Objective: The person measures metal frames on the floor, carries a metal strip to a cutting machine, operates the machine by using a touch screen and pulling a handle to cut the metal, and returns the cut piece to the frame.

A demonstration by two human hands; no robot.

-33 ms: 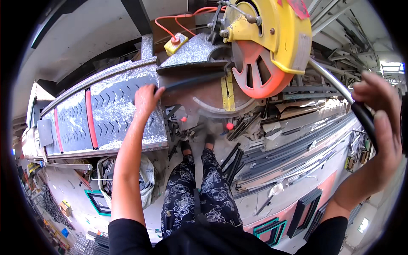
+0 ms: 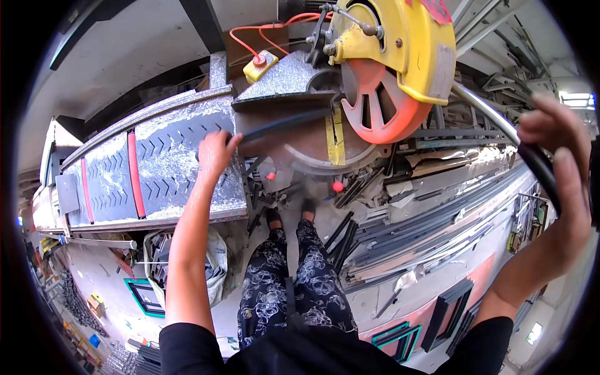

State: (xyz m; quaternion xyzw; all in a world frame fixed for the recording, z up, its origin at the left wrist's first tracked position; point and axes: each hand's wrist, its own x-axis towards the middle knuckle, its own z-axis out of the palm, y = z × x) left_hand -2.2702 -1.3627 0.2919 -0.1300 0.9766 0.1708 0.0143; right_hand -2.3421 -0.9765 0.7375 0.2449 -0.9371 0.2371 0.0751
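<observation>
My left hand [image 2: 216,152] is closed on the near end of a dark grey metal profile [image 2: 281,123], at the right end of the roller bench. The profile lies across the round saw table [image 2: 262,144], and its far end reaches toward the strip of yellow tape. Above it stands a yellow cut-off saw [image 2: 394,53] with an orange-red blade guard [image 2: 375,115], raised off the profile. My right hand [image 2: 565,156] is at the black grip [image 2: 539,164] of the saw's lever, its fingers and thumb apart and not wrapped round it.
The grey bench [image 2: 175,169] with red rollers extends left. A yellow switch box [image 2: 260,66] with an orange cable sits behind the saw table. Long metal profiles [image 2: 431,212] are piled on the right. Offcuts lie near my feet, and a white sack [image 2: 215,265] stands below the bench.
The profile's far end has swung slightly toward me, away from the fence behind it. My left hand has barely moved. My right thumb has shifted slightly.
</observation>
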